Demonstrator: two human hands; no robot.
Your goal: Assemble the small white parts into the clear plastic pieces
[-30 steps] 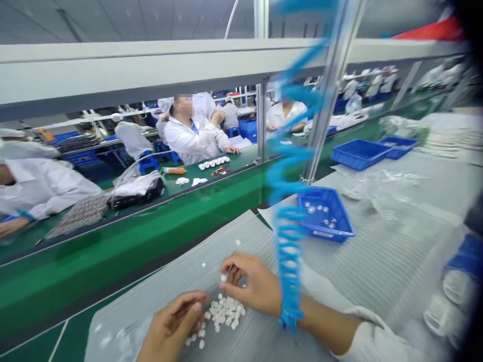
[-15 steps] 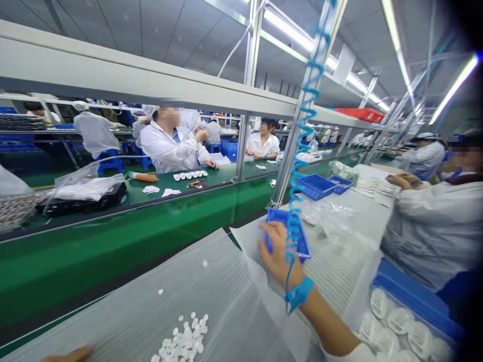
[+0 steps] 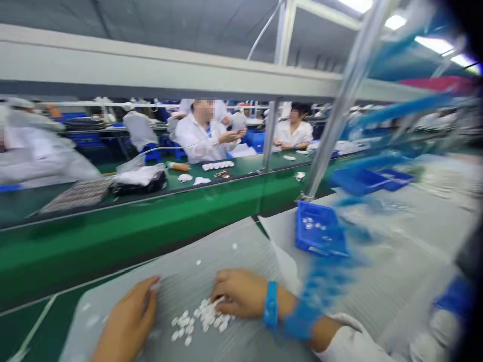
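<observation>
The left hand [image 3: 126, 319] lay low on a ribbed plastic sheet [image 3: 241, 241], just beside a loose heap of small white pieces [image 3: 198, 319], at nine o'clock from it. Its fingers were slightly spread in a wide, relaxed shape, and blur hid whether they held anything. The right hand [image 3: 241, 293] sat at two o'clock from the heap, its fingers curled narrowly over the upper edge and touching the pieces. I cannot tell whether they pinched one. A blue wristband [image 3: 270, 304] circled the right wrist, and a blurred blue coiled cord [image 3: 317, 296] ran beside it. At one o'clock from the right hand stood a blue tray [image 3: 319, 231] holding a few white pieces. Beyond the sheet, at twelve o'clock, a person in a white coat [image 3: 199, 136] sat across a green workbench [image 3: 151, 211].
</observation>
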